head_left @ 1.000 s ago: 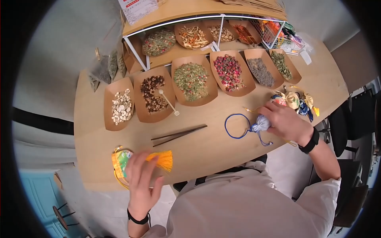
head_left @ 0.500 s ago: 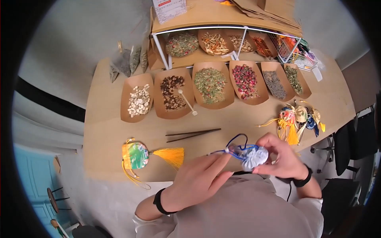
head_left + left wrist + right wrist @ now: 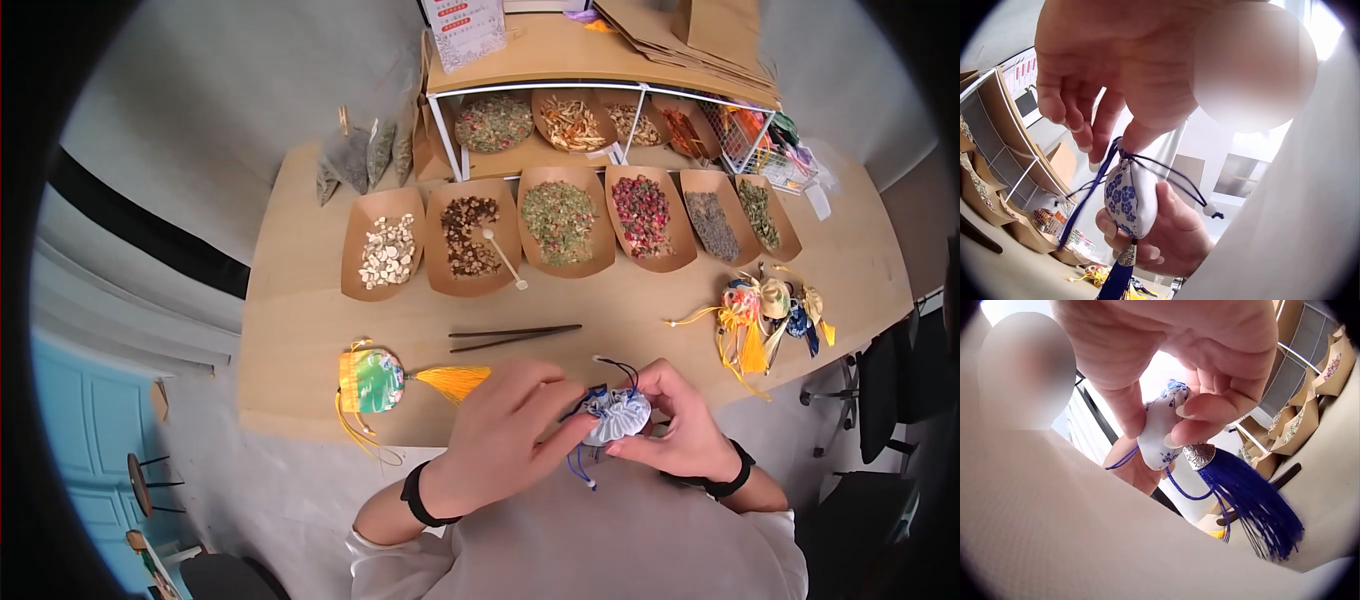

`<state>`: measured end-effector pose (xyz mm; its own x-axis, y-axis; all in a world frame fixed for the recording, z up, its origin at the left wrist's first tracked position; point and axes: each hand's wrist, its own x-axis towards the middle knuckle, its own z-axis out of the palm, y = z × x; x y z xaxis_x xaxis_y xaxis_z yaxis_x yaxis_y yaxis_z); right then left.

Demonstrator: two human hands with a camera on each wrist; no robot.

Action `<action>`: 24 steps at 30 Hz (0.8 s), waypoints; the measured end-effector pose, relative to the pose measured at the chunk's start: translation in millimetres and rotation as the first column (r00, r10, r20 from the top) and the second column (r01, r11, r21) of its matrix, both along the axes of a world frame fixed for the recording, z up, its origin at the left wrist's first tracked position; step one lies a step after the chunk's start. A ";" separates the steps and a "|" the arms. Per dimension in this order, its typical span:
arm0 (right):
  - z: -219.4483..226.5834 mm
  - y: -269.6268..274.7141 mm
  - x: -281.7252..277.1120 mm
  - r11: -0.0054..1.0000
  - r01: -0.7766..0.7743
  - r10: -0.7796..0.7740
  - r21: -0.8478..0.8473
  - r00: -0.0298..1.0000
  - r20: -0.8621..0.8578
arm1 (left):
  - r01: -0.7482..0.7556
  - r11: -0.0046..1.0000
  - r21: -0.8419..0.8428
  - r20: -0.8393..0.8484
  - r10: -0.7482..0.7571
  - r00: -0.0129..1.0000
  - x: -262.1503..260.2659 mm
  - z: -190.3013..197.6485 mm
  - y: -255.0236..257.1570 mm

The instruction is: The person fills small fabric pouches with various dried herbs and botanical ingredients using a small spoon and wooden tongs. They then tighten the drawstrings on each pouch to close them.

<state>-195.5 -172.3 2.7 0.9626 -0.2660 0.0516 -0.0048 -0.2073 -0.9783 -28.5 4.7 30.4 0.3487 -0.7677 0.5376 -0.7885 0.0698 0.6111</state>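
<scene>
In front of the chest, both hands are at a blue-and-white drawstring sachet (image 3: 620,418) with blue flowers. My right hand (image 3: 685,430) holds its body between thumb and fingers. At the gathered neck, my left hand (image 3: 505,425) pinches with the thumb, its other fingers reaching alongside. Dark blue cords with a white bead (image 3: 1210,210) hang from the neck. A silver cap (image 3: 1199,456) and blue tassel (image 3: 1254,500) dangle from the bottom of the sachet. Left of the hands, a green and yellow sachet (image 3: 372,382) with a yellow tassel lies on the table.
Dark chopsticks (image 3: 515,331) lie beyond the left hand. Several paper trays of dried herbs line the back, one with mushroom-pale slices (image 3: 388,250), another with a small spoon (image 3: 505,260). More tasselled sachets (image 3: 745,305) are piled at right. A shelf (image 3: 590,60) stands behind.
My right hand has lifted the blue-and-white sachet off the table and brought it left to the chest. My left hand has left the green sachet and come over to its neck.
</scene>
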 end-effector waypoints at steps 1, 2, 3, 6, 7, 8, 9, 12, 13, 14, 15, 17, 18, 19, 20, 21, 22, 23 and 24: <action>-0.3 1.8 0.4 1.000 0.018 -0.018 -0.009 1.000 0.002 | 0.051 0.998 0.025 -0.030 -0.050 0.998 0.3 -1.8 -1.5; -0.7 2.4 -0.8 1.000 0.021 -0.021 -0.015 1.000 0.007 | 0.053 0.998 0.019 -0.025 -0.053 0.998 1.5 -2.1 -1.1; -0.7 2.4 -1.8 0.999 0.013 -0.013 -0.039 1.000 -0.010 | 0.108 0.993 0.049 -0.006 -0.108 0.994 3.6 -1.8 0.0; 3.2 0.8 -1.5 0.992 -0.012 0.009 -0.126 1.000 -0.027 | 0.144 0.987 0.068 0.049 -0.147 0.988 6.2 3.6 0.7; 3.8 0.6 -0.8 0.986 -0.025 0.019 -0.167 0.999 -0.040 | 0.130 0.989 0.075 0.072 -0.135 0.988 5.4 5.6 0.6; -1.9 0.1 0.4 0.989 -0.024 0.020 -0.143 0.999 -0.030 | 0.128 0.990 0.052 0.096 -0.133 0.986 2.9 6.7 1.2; -3.0 0.6 1.9 0.992 -0.013 0.008 -0.126 0.999 -0.043 | 0.022 0.999 0.028 0.071 -0.024 0.997 0.1 7.4 2.5; -5.8 2.5 5.0 0.989 -0.008 0.002 -0.145 0.999 -0.044 | -0.096 0.995 0.005 0.088 0.095 0.992 -1.2 10.1 9.4; -5.5 3.2 5.9 0.987 -0.015 0.007 -0.162 0.999 -0.049 | -0.045 0.997 0.055 0.144 0.037 0.989 -0.3 6.5 11.5; -2.2 4.5 7.0 0.985 -0.012 0.006 -0.174 0.999 -0.039 | 0.002 0.994 0.110 0.196 -0.024 0.980 0.7 3.5 13.4; 2.8 5.6 8.5 0.974 -0.023 0.006 -0.224 0.997 -0.073 | 0.004 0.995 0.097 0.209 -0.024 0.978 2.4 2.4 14.2; 3.9 6.8 9.7 0.957 -0.035 0.006 -0.289 0.995 -0.101 | 0.073 0.981 0.177 0.196 -0.108 0.975 4.5 -0.2 15.7; 4.8 6.2 9.2 0.953 -0.032 0.005 -0.301 0.996 -0.091 | 0.071 0.983 0.166 0.208 -0.106 0.972 6.5 -3.7 16.1; 5.7 5.4 9.4 0.949 -0.093 0.053 -0.301 0.989 -0.137 | 0.128 0.978 0.166 0.245 -0.167 0.955 8.9 -7.6 16.8; 7.7 3.3 11.9 0.942 -0.153 0.101 -0.300 0.978 -0.180 | 0.182 0.969 0.169 0.287 -0.225 0.931 11.0 -8.8 17.4; 12.7 1.1 13.9 0.937 -0.152 0.103 -0.313 0.981 -0.165 | 0.175 0.971 0.161 0.305 -0.218 0.927 11.6 -7.3 18.0; 20.2 -0.8 14.3 0.904 -0.162 0.115 -0.396 0.983 -0.140 | 0.213 0.962 0.170 0.350 -0.261 0.900 12.2 -5.1 18.1; 27.8 -3.3 14.8 0.863 -0.169 0.130 -0.477 0.985 -0.114 | 0.247 0.952 0.182 0.394 -0.301 0.868 13.7 -2.9 17.7; 32.5 -6.8 15.4 0.815 -0.176 0.148 -0.552 0.984 -0.095 | 0.235 0.956 0.174 0.410 -0.288 0.866 13.9 -1.9 17.2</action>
